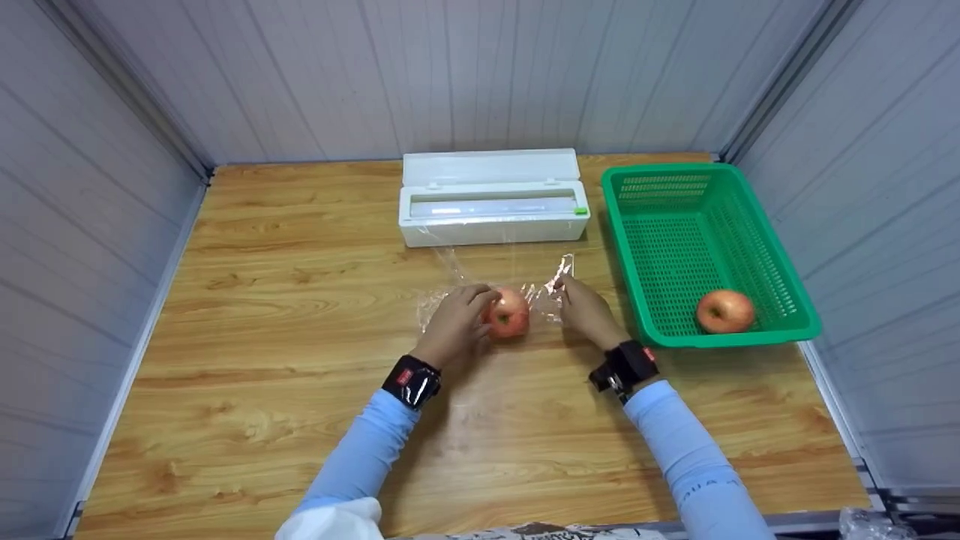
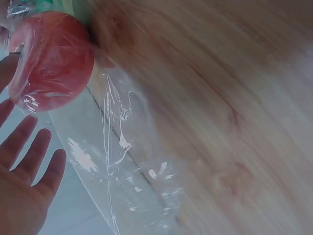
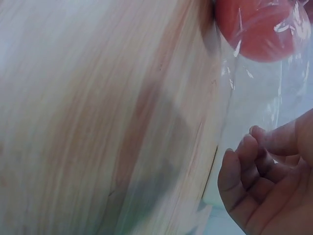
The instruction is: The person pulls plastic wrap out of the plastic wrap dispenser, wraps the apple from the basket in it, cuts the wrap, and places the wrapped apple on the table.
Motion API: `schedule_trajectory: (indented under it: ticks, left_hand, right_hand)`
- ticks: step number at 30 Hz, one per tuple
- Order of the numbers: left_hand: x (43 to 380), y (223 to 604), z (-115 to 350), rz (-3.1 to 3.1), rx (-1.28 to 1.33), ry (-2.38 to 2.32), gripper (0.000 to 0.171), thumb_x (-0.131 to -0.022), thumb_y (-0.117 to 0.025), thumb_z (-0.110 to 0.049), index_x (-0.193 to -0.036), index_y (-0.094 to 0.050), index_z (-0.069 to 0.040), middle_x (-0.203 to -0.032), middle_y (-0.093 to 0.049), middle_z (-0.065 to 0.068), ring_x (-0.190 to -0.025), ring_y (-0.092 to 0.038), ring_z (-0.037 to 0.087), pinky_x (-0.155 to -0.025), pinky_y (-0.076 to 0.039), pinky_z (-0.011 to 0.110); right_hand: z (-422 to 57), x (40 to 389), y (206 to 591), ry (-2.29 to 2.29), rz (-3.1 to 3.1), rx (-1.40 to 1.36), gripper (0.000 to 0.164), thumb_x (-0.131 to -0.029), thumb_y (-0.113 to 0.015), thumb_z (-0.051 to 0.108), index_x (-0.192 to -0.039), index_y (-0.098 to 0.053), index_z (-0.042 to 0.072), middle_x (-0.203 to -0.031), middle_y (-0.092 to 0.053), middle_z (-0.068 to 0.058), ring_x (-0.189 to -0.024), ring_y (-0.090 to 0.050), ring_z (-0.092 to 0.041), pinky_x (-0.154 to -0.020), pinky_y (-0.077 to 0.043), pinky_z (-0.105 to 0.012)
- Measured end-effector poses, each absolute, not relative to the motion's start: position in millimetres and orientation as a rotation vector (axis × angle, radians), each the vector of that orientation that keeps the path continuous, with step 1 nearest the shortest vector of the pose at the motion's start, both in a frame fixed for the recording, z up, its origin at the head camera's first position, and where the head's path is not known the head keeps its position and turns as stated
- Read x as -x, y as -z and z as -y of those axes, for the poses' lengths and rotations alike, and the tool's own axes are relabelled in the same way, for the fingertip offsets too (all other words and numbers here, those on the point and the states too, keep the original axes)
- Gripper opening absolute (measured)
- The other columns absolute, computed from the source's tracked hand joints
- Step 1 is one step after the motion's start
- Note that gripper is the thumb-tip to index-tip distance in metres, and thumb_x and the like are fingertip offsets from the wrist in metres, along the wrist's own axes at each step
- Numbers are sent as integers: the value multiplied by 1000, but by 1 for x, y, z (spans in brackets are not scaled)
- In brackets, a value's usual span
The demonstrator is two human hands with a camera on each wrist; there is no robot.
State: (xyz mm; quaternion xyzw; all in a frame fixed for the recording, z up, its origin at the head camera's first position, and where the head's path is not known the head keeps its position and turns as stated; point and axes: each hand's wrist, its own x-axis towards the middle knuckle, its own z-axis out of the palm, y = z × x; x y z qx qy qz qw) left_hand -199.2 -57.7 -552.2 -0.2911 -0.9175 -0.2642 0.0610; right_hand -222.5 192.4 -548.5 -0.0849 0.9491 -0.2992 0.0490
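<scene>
A red apple (image 1: 509,313), covered by clear cling film (image 2: 112,142), sits on the table in front of the white film box. My left hand (image 1: 459,319) is at the apple's left side. In the left wrist view one digit touches the film-covered apple near its top, while the other fingers (image 2: 30,152) are spread and fairly straight beside it. My right hand (image 1: 592,311) is to the right of the apple and pinches the bunched edge of the film between thumb and fingertips. The right wrist view shows those curled fingers (image 3: 248,164) below the wrapped apple.
Behind the apple stands a white cling film box (image 1: 495,231) with its lid up and a roll inside; film stretches from it toward the apple. A green basket (image 1: 628,262) at the right holds another apple (image 1: 725,311). Pale panel walls (image 1: 510,75) enclose the wooden table (image 1: 285,300).
</scene>
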Motion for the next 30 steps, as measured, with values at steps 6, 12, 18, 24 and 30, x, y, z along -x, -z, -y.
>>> schedule_trajectory:
  ticks: [6, 12, 18, 24, 30]
  left_hand:
    - [203, 553, 52, 2804, 843, 847, 45, -85, -66, -20, -127, -55, -12, -128, -56, 7, -120, -50, 24, -105, -38, 39]
    - [206, 550, 42, 2790, 884, 873, 43, -87, -64, -21, -129, -55, -15, -127, -56, 7, -117, -51, 26, -103, -40, 40]
    - [211, 547, 33, 2834, 856, 900, 55, -88, -62, -22, -139, -42, -18, -135, -50, 8, -123, -47, 25, -106, -37, 39]
    - [217, 548, 28, 2818, 683, 1128, 60, -87, -64, -22, -141, -38, -18, -125, -49, 10, -101, -56, 22, -86, -51, 35]
    - [223, 548, 25, 2817, 580, 1182, 54, -89, -61, -27, -137, -40, -12, -104, -54, 9, -86, -56, 19, -75, -51, 33]
  right_hand:
    - [-190, 220, 542, 864, -2995, 282, 21, -93, -45, 4, -110, -57, 2, -105, -63, -17, -96, -61, -33, -79, -51, -46]
    - [-182, 210, 526, 900, -3172, 387, 18, -92, -49, 4, -105, -60, 3, -100, -62, -13, -92, -61, -30, -75, -51, -45]
    - [-170, 196, 517, 888, -3172, 706, 19, -88, -56, 5, -107, -59, 2, -104, -61, -14, -99, -58, -30, -87, -50, -43]
    - [-158, 189, 527, 626, -3112, 891, 51, -83, -68, 19, -126, -46, 1, -126, -54, -18, -120, -49, -33, -104, -39, -47]
    - [-151, 192, 539, 534, -3121, 889, 67, -80, -72, 28, -132, -38, 2, -130, -50, -18, -124, -46, -32, -107, -36, -46]
